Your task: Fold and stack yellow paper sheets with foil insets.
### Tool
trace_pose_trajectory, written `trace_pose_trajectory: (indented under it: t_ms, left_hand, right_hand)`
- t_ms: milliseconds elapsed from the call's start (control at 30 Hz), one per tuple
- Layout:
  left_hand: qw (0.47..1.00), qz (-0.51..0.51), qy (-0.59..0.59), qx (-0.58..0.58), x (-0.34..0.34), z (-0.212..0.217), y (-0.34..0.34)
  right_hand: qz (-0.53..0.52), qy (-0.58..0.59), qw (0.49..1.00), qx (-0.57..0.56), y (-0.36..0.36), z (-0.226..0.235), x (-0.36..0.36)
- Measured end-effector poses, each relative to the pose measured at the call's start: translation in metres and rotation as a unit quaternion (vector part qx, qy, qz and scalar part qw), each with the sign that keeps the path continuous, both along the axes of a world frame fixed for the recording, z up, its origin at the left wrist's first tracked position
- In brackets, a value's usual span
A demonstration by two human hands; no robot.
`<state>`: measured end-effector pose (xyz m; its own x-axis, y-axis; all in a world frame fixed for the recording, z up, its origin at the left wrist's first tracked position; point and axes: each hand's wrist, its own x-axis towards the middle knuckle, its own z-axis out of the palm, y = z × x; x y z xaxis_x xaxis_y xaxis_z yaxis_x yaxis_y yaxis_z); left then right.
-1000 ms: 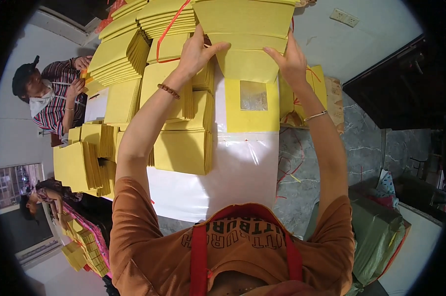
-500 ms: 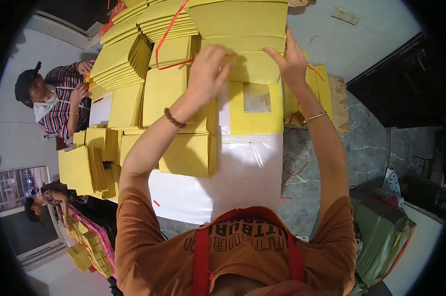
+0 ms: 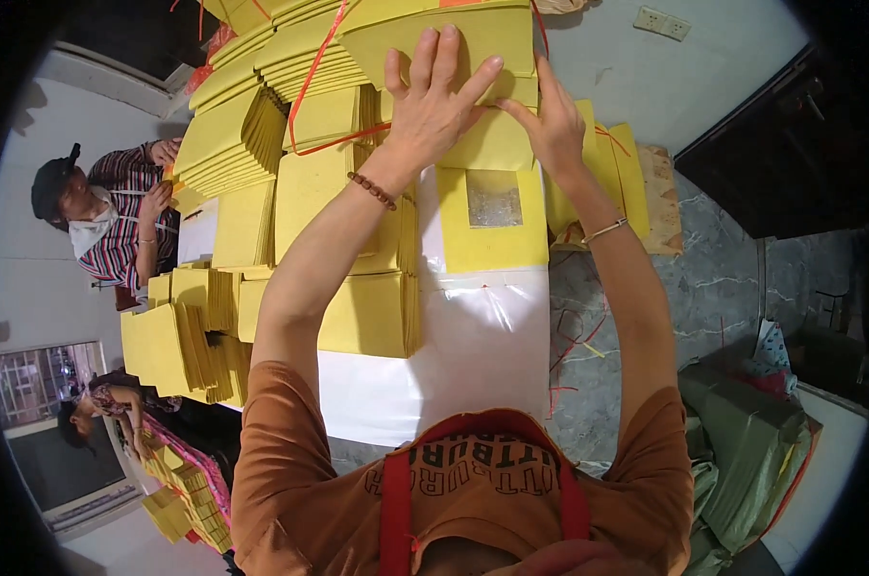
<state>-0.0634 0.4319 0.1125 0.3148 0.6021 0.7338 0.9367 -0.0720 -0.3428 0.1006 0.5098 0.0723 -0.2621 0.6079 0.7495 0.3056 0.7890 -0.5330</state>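
My left hand point(image 3: 438, 104) lies flat with fingers spread on a yellow paper sheet point(image 3: 492, 142) at the far end of the table. My right hand point(image 3: 548, 125) presses the same sheet with its fingertips, just to the right. Nearer to me lies another yellow sheet with a silver foil square point(image 3: 493, 219) in its middle. Both rest on the white plastic-covered table point(image 3: 473, 336). Neither hand grips anything that I can see.
Stacks of yellow paper point(image 3: 367, 312) fill the table's left side, with larger bundles tied in red string point(image 3: 310, 67) beyond. A person in a striped shirt point(image 3: 108, 221) sits at left; another person point(image 3: 98, 413) at lower left. Green sacks point(image 3: 751, 451) lie on the floor at right.
My left hand has slid right across the stack, closer to my right hand, and both now press on the top sheet. My right hand has barely moved.
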Motion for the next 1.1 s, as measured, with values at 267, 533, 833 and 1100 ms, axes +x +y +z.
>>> trace_pose_trajectory:
  t_ms: [267,533,833,1100]
  left_hand:
    - [1.000,-0.003,0.011,0.004,-0.004,0.005,0.004]
    - [1.000,0.011,0.021,0.010,-0.003,0.005,0.002]
    - [1.000,-0.015,0.008,0.016,-0.002,0.009,0.007]
    - [1.000,-0.016,0.010,0.022,-0.006,0.010,0.007]
  right_hand:
    - [0.030,0.014,0.999,-0.025,0.001,0.001,0.004]
    - [0.106,0.104,0.957,-0.249,-0.015,-0.023,0.005]
    - [0.171,0.301,0.849,-0.399,-0.021,-0.038,-0.018]
    - [0.116,0.274,0.872,-0.389,-0.024,-0.041,-0.022]
